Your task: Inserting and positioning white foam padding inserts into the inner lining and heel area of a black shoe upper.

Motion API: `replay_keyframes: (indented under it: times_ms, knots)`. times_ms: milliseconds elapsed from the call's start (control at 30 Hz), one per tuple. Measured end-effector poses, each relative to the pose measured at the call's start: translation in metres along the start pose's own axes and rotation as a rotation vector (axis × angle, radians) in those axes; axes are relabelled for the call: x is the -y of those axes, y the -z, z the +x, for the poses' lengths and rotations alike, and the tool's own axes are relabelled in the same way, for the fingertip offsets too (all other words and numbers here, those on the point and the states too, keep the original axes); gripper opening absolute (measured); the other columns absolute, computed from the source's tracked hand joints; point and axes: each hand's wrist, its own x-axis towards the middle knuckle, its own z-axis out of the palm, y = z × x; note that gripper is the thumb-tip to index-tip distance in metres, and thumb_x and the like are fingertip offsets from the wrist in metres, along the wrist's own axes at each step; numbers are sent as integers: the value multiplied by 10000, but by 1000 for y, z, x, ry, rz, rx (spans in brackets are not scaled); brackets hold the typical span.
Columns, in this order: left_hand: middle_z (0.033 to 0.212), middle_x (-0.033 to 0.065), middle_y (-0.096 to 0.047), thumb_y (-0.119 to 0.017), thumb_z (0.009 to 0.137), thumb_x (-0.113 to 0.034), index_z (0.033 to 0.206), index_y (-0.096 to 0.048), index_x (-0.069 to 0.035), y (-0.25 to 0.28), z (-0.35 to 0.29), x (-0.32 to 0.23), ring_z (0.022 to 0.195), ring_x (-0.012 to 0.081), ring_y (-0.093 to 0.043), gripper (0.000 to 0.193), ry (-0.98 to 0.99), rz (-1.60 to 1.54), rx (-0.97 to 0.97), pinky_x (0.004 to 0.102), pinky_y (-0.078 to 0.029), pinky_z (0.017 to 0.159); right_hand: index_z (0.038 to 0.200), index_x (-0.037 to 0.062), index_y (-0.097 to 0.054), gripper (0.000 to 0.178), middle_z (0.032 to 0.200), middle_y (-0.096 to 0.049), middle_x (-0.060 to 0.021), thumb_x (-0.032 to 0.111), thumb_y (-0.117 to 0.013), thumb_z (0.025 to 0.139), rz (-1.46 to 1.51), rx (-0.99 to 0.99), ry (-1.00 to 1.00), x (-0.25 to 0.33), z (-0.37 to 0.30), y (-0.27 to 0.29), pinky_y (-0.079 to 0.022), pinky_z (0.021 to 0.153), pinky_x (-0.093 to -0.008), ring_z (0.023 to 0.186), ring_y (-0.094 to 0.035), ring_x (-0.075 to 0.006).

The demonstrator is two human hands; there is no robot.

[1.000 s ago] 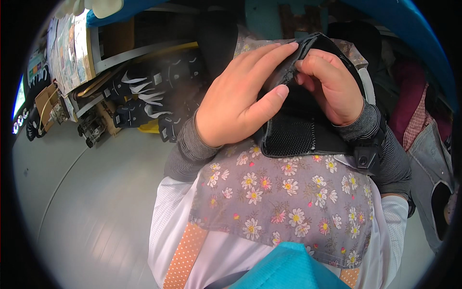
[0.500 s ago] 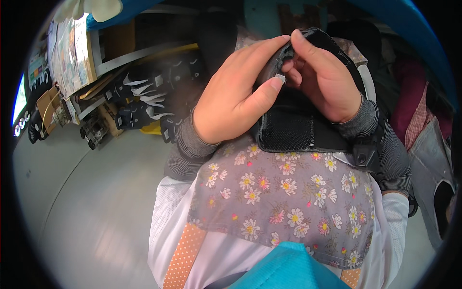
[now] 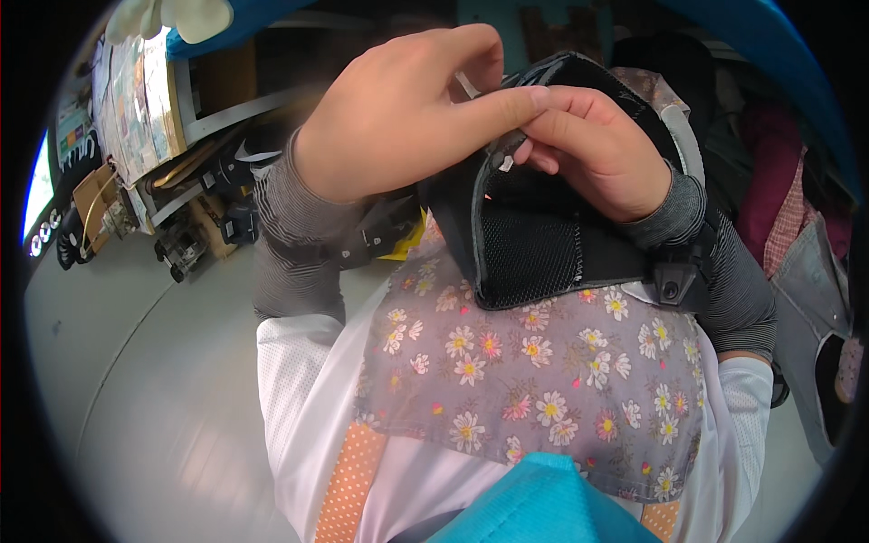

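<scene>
A black mesh fabric piece (image 3: 529,258) with a bound edge lies over my lap, its upper part raised at my hands. My right hand (image 3: 602,154) is closed, pinching the piece's upper edge between thumb and fingers. My left hand (image 3: 398,113) is above and left of it, fingers curled and thumb stretched across to the right fingertips. A small pale strip (image 3: 466,86) shows beneath the left index finger; its kind is unclear. A small white tag (image 3: 505,164) sits at the fabric's edge below the right fingers.
A flowered grey apron (image 3: 543,380) covers my lap. Dark pieces with pale straps (image 3: 362,237) lie to the left, beside a metal-framed table (image 3: 240,113). A black device (image 3: 679,285) is at my right wrist. Grey and maroon garments (image 3: 797,244) hang at the right.
My left hand has moved up and left, its fingers now curled. My right hand has shifted slightly lower and pinches the edge. The mesh piece's left edge has swung down and left.
</scene>
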Motion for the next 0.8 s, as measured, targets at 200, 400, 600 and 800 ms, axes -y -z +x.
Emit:
replay_keyframes:
  times_ms: [200,400,600,800]
  knots:
    - [925,33,-600,-645,887,-199,1056,-574,2,-3,5,12,720,82,-566,272,-72,-124,50,209,-455,657,836,26,-680,246,718,-603,29,244,-609,926,-93,38,-95,2,-2,6,-420,676,-184,674,-525,-38]
    - [944,30,-604,-680,859,-177,1071,-591,-15,20,7,-11,785,67,-601,281,67,-290,250,199,-468,668,849,18,-683,241,802,-674,-9,233,-610,927,-102,112,-85,17,-9,-1,-435,686,-181,707,-565,-45]
    - [972,39,-606,-666,831,-167,1078,-585,-10,17,17,-3,755,79,-590,303,38,-111,267,218,-474,661,845,-14,-668,215,802,-669,-34,184,-610,903,-106,79,-95,15,-3,-2,-466,742,-212,742,-601,-85]
    - [844,52,-636,-607,782,-87,1028,-609,42,15,14,-3,750,91,-597,278,53,20,136,234,-507,691,745,6,-638,204,712,-616,2,173,-626,864,-210,41,-192,3,-7,7,-443,671,-210,672,-559,-76]
